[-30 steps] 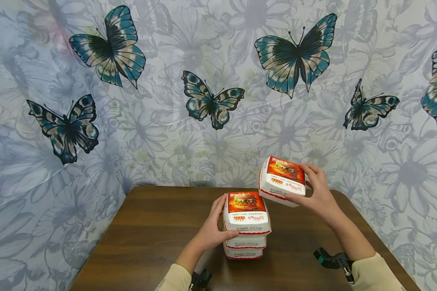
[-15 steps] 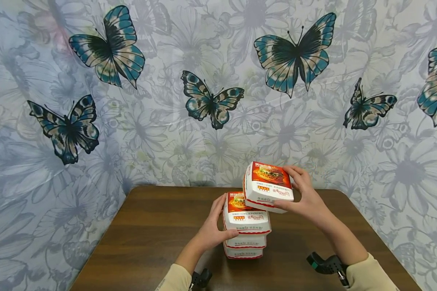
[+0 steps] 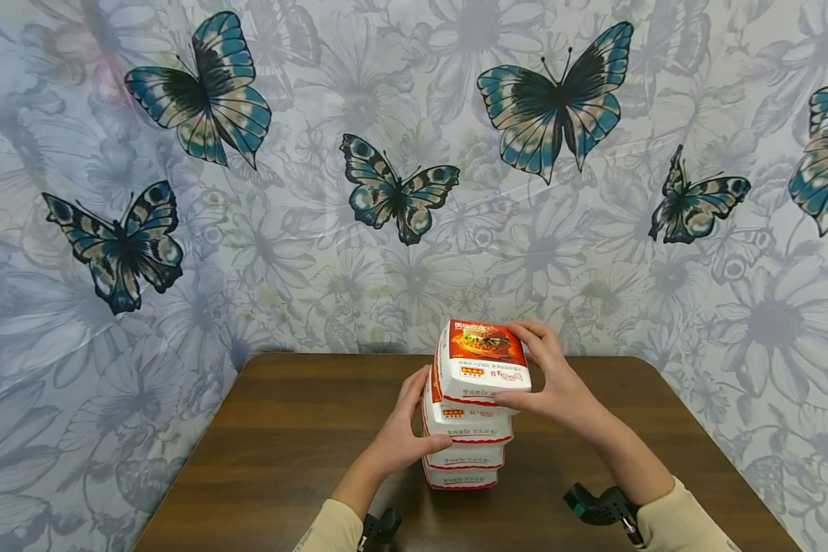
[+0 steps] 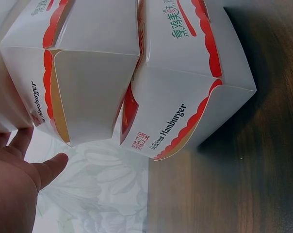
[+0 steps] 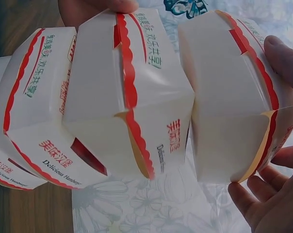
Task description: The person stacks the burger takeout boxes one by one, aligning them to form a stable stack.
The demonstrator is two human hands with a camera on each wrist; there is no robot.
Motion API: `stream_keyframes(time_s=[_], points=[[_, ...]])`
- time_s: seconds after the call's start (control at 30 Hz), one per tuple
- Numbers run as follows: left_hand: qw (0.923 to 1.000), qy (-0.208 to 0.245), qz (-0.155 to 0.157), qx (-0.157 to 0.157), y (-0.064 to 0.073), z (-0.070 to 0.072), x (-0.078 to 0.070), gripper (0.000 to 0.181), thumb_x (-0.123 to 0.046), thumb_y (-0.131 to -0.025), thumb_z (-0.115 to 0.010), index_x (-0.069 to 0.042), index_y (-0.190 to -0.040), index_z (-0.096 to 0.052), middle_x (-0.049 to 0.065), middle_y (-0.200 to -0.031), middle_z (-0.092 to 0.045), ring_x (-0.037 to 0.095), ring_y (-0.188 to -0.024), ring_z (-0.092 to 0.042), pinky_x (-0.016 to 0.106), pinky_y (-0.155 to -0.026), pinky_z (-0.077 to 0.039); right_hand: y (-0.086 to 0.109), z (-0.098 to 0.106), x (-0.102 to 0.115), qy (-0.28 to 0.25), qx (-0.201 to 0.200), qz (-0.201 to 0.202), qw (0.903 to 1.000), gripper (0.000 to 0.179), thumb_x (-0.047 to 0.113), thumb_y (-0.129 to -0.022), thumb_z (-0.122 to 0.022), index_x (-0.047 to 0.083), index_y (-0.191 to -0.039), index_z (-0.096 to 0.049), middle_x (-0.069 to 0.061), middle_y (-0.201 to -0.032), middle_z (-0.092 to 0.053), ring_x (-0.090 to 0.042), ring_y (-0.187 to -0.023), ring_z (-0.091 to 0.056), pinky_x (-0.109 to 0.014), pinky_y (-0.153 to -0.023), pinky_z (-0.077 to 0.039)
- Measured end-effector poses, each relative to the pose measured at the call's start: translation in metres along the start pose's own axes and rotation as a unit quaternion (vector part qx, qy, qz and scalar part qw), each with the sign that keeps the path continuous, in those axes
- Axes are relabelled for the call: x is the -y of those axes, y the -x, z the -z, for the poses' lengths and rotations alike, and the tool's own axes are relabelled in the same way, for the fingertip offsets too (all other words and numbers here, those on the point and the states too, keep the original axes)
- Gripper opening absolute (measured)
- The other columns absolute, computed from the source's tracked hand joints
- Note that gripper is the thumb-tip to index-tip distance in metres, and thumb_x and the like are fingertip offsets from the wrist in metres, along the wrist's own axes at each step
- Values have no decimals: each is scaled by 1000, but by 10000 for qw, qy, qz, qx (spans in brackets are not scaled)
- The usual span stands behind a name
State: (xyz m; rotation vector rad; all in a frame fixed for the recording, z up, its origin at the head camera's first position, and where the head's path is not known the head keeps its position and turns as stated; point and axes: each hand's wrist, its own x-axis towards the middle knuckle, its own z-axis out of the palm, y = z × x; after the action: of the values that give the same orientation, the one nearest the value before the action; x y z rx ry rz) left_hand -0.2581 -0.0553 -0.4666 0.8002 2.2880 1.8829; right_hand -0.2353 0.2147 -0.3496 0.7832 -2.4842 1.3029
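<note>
My right hand point(image 3: 559, 387) grips a white hamburger box point(image 3: 481, 376) with a red burger picture on its lid, thumb at the front and fingers at the right side. That box is over a stack of three similar boxes, slightly tilted in the right wrist view; whether it rests fully on them I cannot tell. My left hand point(image 3: 393, 441) holds the stack's upper box point(image 3: 476, 429) at its left side, thumb across the front. Below it are the middle box point(image 3: 465, 458) and the bottom box point(image 3: 461, 481), unevenly aligned. The held box hides most of the upper lid.
The stack stands on a brown wooden table point(image 3: 303, 429). Behind the table hangs a floral backdrop point(image 3: 303, 291) with printed butterflies. Black wrist mounts, one of them a right mount point(image 3: 602, 506), sit by both sleeves.
My right hand has brought its hamburger box left and down, from beside the stack to over the upper box. My left hand has stayed on the stack.
</note>
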Motion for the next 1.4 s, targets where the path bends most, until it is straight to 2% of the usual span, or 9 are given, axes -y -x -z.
stream_keyframes(time_s=[0.27, 0.63, 0.87, 1.2, 1.4], points=[[9998, -28, -177, 74, 0, 1, 1, 105, -43, -77, -83, -40, -158, -17, -10, -164, -15, 22, -143, -31, 62, -113, -26, 1, -5, 4, 122, 122, -36, 9998, 94, 19, -78, -86, 7, -154, -33, -13, -156, -20, -34, -133, -36, -61, -104, -34], [9997, 22, -224, 69, 1, 1, 2, 103, -39, -77, -84, -43, -157, -19, -10, -163, -15, 22, -143, -30, 61, -113, -27, 1, -9, 5, 111, 188, -33, 9998, 94, 21, -80, -84, 10, -156, -30, -12, -159, -17, -29, -122, -40, -60, -98, -38], [9999, -22, -134, -15, 2, 0, -1, 103, -37, -77, -85, -46, -156, -20, -11, -162, -17, 21, -141, -32, 59, -112, -29, -1, -11, 7, 15, 182, -43, 9998, 93, 20, -81, -83, 10, -156, -30, -12, -160, -15, -33, -126, -39, -61, -100, -36], [9999, 7, -154, 27, 2, 1, -1, 102, -39, -77, -85, -46, -155, -21, -10, -163, -16, 23, -144, -30, 60, -112, -28, -2, -15, 8, -62, 170, -60, 9998, 92, 21, -82, -82, 9, -156, -29, -13, -162, -12, -37, -133, -35, -64, -103, -32], [9999, 59, -110, 74, 2, 0, -1, 102, -46, -77, -83, -47, -156, -19, -10, -163, -14, 25, -143, -30, 65, -112, -28, -2, -14, 7, -79, 168, -67, 9998, 91, 20, -82, -81, 8, -156, -29, -16, -163, -11, -37, -131, -38, -66, -103, -30]])
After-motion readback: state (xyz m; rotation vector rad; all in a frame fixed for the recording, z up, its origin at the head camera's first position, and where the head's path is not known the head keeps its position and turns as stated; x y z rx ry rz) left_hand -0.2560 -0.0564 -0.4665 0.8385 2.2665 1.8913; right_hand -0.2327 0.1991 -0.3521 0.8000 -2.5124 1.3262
